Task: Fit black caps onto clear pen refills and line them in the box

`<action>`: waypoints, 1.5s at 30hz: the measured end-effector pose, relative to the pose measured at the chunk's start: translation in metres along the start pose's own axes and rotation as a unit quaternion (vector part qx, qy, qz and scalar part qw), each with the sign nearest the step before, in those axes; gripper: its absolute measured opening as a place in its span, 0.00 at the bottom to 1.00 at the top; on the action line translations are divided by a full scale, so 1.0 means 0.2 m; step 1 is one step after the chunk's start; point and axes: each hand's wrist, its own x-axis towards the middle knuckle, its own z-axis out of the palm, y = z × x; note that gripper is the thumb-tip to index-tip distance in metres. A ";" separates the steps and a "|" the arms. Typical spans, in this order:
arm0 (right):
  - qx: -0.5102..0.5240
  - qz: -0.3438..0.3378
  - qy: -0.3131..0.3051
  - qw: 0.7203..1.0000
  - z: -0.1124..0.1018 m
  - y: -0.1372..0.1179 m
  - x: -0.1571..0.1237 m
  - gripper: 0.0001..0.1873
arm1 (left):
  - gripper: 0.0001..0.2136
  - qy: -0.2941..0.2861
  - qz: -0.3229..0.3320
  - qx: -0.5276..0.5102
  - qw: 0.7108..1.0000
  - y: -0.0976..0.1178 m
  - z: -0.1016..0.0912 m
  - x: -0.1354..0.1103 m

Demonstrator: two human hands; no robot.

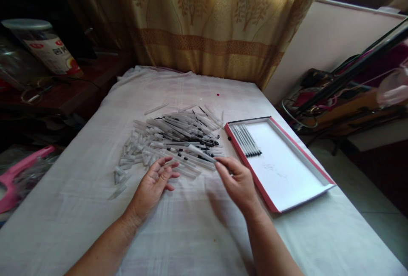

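Head view: a person's right hand (238, 181) pinches one clear pen (201, 153) by its near end between thumb and fingertips, just above a loose pile of pens (178, 135) on a white cloth (191, 233). The left hand (155, 183) lies beside the pile, fingers loosely spread, holding nothing. A red-edged box (299, 191) on the right holds a neat row of pens (246, 140). The pen looks light, stiff and smooth, probably slippery; mid-barrel seems the surest grip.

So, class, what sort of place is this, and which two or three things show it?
Probably a room in a home, used for hand work: a patterned curtain hangs behind a cloth-covered table, which bears a pile of clear pens and a red-edged box with a few pens.
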 end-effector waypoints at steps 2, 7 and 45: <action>-0.032 0.035 0.069 0.996 -0.15 0.07 0.09 0.14 | 0.29 0.000 0.002 0.003 1.000 0.00 0.00 0.00; -0.205 0.144 0.156 0.955 -0.50 0.35 0.35 0.21 | 0.28 0.005 0.005 0.004 1.000 0.00 0.00 0.01; -0.346 0.084 0.086 0.931 -0.37 0.28 0.37 0.18 | 0.25 -0.016 0.028 0.021 0.999 -0.01 -0.01 0.01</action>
